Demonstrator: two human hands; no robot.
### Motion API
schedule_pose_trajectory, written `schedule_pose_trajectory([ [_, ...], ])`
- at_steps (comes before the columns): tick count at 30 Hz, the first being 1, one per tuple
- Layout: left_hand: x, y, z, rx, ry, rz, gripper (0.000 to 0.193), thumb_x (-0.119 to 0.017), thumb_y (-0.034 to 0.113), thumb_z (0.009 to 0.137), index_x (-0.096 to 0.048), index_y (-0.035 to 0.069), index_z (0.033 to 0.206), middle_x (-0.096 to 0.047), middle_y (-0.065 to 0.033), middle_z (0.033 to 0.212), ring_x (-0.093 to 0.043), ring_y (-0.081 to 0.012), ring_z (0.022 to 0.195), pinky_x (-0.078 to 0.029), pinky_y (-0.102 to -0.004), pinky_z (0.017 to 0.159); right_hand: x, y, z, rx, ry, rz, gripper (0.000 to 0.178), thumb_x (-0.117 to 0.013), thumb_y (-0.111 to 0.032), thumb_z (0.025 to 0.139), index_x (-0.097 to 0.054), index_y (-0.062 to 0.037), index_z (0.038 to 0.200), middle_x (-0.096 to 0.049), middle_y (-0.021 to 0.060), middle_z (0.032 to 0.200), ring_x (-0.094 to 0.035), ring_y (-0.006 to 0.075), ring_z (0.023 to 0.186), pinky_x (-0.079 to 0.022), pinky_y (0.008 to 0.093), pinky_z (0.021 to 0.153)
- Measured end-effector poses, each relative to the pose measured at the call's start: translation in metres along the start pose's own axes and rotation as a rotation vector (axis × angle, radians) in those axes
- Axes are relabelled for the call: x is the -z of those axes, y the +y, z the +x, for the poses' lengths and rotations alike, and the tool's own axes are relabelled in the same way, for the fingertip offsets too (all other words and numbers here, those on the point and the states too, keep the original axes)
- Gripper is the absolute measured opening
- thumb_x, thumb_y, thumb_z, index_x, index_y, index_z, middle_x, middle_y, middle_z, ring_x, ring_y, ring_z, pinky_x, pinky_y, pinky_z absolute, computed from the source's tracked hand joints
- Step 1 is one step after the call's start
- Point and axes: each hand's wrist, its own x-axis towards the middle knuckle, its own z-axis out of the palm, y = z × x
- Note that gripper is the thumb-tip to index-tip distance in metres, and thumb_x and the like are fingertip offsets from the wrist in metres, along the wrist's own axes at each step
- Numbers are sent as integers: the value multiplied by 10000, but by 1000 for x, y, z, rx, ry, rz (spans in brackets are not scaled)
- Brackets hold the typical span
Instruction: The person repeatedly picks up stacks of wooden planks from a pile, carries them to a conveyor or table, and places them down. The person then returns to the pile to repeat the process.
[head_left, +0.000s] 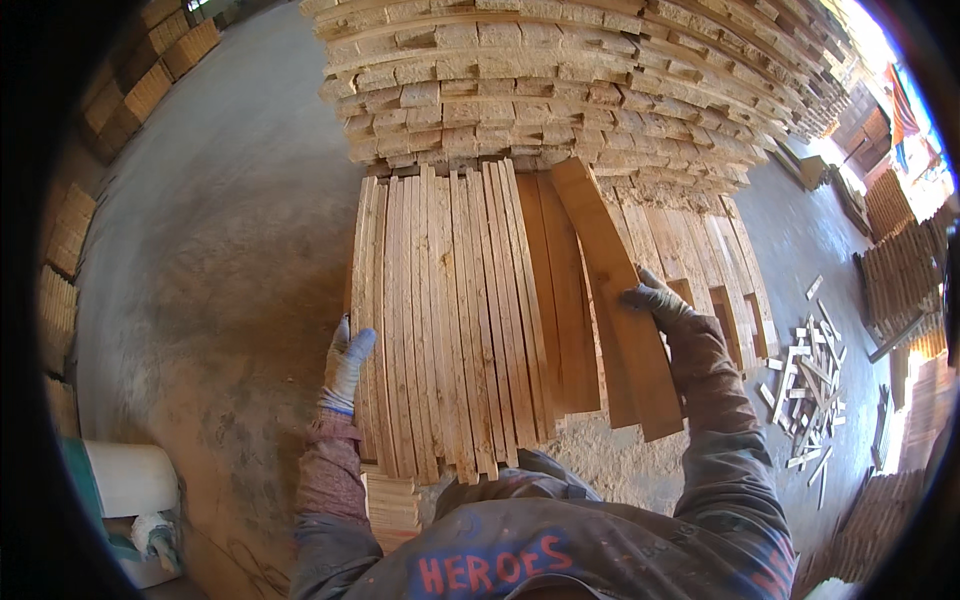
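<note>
A row of narrow wooden boards stands on edge, packed side by side in front of me. My left hand, in a pale glove, rests against the row's left outer side. Its thumb lies apart from the stretched fingers, which are partly hidden by the outermost board. With my right hand, also gloved, I grip the right edge of a wide, darker wooden plank. This plank is tilted, its far end leaning left. Between it and the row, more flat planks lie lengthwise.
A tall layered stack of rough boards rises beyond the row. More planks lie right of my right hand. Offcuts are scattered on the right floor. Board stacks line the right side. A white and green object stands at lower left.
</note>
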Motion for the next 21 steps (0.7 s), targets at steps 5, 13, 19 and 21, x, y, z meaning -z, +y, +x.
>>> schedule_pose_trajectory([
  [5, 32, -22, 18, -83, 40, 131, 661, -745, 374, 938, -517, 40, 1461, -604, -72, 1328, -610, -172, 1140, -539, -335, 964, -62, -15, -18, 130, 152, -18, 729, -766, -28, 862, -361, -64, 1467, -638, 82, 1008, -640, 158, 896, -571, 319, 742],
  [13, 46, -25, 24, 6, -16, 175, 624, -587, 501, 1019, -545, 25, 1420, -625, -92, 1330, -624, -188, 1119, -533, -342, 983, -67, 70, 1, 314, 135, -184, 1071, -834, -328, 879, -114, -141, 1649, -469, 230, 1467, -528, 303, 1285, -540, 369, 950],
  [19, 10, -29, 34, -252, 17, 245, 584, -579, 476, 1027, -557, 31, 1403, -661, -78, 1273, -655, -195, 1079, -554, -335, 944, -79, 116, 25, 340, 306, -63, 772, -811, -275, 881, -459, 33, 1496, -574, 104, 1402, -625, 187, 1063, -536, 323, 891],
  [21, -16, -15, 17, -122, -26, -182, 545, -583, 474, 1020, -584, 53, 1366, -655, -82, 1278, -647, -200, 1103, -557, -361, 946, -81, 105, 13, 305, 267, 175, 778, -814, -270, 881, -457, 58, 1488, -640, 79, 1242, -622, 137, 888, -523, 301, 788],
])
